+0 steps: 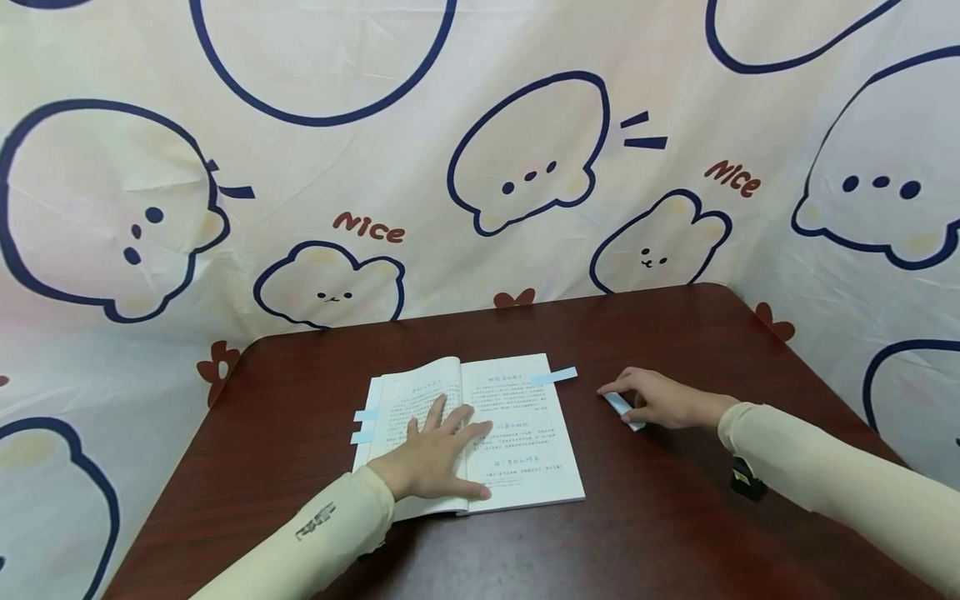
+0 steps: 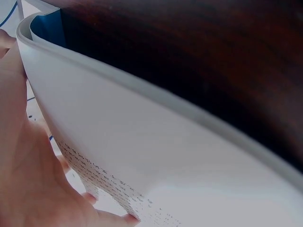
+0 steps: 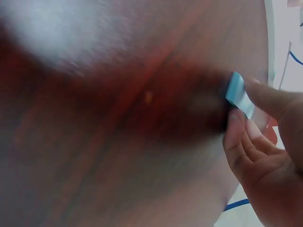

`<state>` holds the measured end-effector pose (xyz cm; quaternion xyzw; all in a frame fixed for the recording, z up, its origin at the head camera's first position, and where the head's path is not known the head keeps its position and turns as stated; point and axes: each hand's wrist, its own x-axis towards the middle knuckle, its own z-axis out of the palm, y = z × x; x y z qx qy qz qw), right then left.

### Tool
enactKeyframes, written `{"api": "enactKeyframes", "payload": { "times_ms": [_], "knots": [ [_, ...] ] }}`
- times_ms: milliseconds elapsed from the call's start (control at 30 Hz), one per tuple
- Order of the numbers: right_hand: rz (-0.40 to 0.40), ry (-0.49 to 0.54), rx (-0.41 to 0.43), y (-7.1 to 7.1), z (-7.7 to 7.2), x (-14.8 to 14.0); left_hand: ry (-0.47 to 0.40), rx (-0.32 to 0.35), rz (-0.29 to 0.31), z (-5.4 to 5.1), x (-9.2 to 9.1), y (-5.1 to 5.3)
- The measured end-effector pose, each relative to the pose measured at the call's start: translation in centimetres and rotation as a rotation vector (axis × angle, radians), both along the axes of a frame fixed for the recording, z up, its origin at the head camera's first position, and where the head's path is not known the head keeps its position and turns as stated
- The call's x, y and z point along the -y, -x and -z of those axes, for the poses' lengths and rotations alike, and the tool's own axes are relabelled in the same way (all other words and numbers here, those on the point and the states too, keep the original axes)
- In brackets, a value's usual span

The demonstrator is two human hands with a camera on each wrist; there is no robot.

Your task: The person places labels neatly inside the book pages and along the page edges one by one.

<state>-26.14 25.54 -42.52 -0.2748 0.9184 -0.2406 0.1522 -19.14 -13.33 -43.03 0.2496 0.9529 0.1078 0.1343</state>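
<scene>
An open book [image 1: 525, 404] with printed pages lies on the table. My left hand [image 1: 431, 458] rests across its middle with fingers spread, pressing the pages near the spine. In the left wrist view, the book's page [image 2: 123, 118] curves up beside that hand [image 2: 42, 165]. One light blue sticky tab [image 1: 558, 376] sticks out from the right page's upper edge, and two more blue tabs [image 1: 363, 437] stick out on the left side. To the right of the book, my right hand [image 1: 663, 402] pinches a small pad of light blue sticky notes [image 1: 619, 407] between thumb and fingers, also visible in the right wrist view [image 3: 240, 97].
The dark brown wooden table [image 1: 660, 517] reaches back to a patterned cloth backdrop [image 1: 420, 167] with cartoon animals, which also stands along the left and right sides. A dark strapped device [image 1: 747, 479] hangs under the right wrist.
</scene>
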Motion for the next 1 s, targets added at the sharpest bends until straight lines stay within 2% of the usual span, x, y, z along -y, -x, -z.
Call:
{"api": "enactKeyframes", "payload": {
  "times_ms": [300, 467, 567, 667, 833, 1000],
  "knots": [
    [0.041, 0.135, -0.058, 0.0, 0.7, -0.3, 0.002, -0.006, 0.000, 0.1, 0.1, 0.0],
    [0.061, 0.139, -0.085, 0.4, 1.0, -0.5, 0.001, -0.009, 0.003, 0.1, 0.1, -0.1],
    [0.061, 0.074, -0.122, 0.4, 0.8, -0.4, 0.004, -0.008, 0.007, 0.1, 0.0, 0.0],
    [0.053, -0.040, -0.201, 0.0, 0.3, 0.3, 0.012, -0.008, 0.006, 0.0, 0.0, 0.0],
    [0.018, -0.263, -0.426, -0.8, -0.1, 2.1, 0.023, -0.014, 0.006, -0.1, 0.1, 0.0],
    [-0.075, -0.430, -0.677, -1.1, 0.5, 3.3, 0.022, -0.003, 0.011, -0.1, 0.1, 0.0]
  ]
}}
